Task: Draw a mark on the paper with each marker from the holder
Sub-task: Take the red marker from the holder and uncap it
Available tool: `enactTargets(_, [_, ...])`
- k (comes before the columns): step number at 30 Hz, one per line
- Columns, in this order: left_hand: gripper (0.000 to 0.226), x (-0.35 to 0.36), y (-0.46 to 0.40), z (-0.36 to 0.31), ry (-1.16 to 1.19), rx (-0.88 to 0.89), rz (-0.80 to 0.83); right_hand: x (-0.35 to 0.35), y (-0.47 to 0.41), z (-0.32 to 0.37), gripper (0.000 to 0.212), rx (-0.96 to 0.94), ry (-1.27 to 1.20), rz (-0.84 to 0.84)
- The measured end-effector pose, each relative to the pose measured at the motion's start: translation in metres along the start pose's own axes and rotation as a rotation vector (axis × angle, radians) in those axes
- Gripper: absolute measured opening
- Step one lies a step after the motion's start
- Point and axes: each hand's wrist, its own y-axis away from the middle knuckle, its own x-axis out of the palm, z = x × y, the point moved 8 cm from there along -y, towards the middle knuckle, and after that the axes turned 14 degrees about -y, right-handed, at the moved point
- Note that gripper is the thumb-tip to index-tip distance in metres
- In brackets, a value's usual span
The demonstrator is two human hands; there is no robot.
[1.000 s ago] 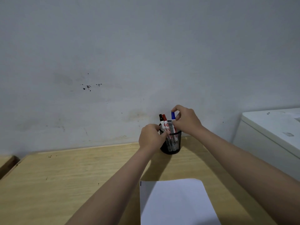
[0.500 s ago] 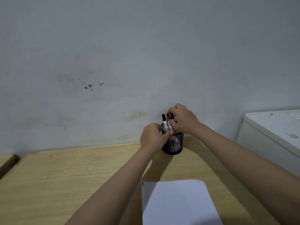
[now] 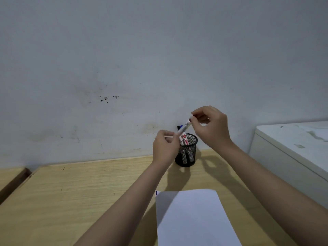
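Note:
A black mesh holder [image 3: 186,154] stands at the back of the wooden table [image 3: 79,192], by the wall. Two markers stay in it; a black and a blue cap [image 3: 179,127] poke up behind my hands. A third marker [image 3: 185,126], white-bodied with a reddish end, is tilted in the air above the holder. My right hand [image 3: 211,126] pinches its upper end and my left hand [image 3: 166,148] pinches its lower end. The white paper [image 3: 193,219] lies near me, with a short dark mark [image 3: 156,193] at its top left corner.
A white cabinet [image 3: 292,150] stands against the table's right side, higher than the tabletop. The grey wall runs directly behind the holder. A second wooden surface [image 3: 9,176] sits at the far left across a gap.
My right hand set the blue marker down into the holder, then lifted a different marker up and out. My left hand left the holder and took that marker's lower end.

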Motion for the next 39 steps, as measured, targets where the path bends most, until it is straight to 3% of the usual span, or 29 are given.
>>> enactTargets(3, [0.009,-0.012,0.015,-0.022,0.228,0.063,0.017,-0.012,0.030,0.020,0.005,0.058,-0.138,-0.073])
enactTargets(8, [0.015,-0.036,0.037,-0.042,0.317,0.147,-0.041,-0.008,0.077,0.033,0.005,0.137,-0.285,-0.028])
enactTargets(11, [0.016,-0.050,0.046,-0.049,0.280,0.205,-0.051,-0.006,0.080,0.034,0.003,0.199,-0.310,0.017])
enactTargets(17, [0.009,-0.066,0.061,-0.053,0.119,0.299,-0.095,-0.009,0.064,0.035,0.002,0.390,-0.393,-0.109])
enactTargets(24, [0.011,-0.064,0.077,-0.059,-0.022,0.416,-0.063,0.012,0.066,0.034,0.012,0.605,-0.527,-0.075])
enactTargets(30, [0.031,-0.069,0.086,-0.035,-0.069,0.322,-0.004,0.004,0.070,0.030,0.016,0.651,-0.570,-0.137])
enactTargets(39, [0.013,-0.073,0.097,-0.032,-0.138,0.347,-0.067,0.018,0.085,0.028,0.018,0.728,-0.681,-0.115])
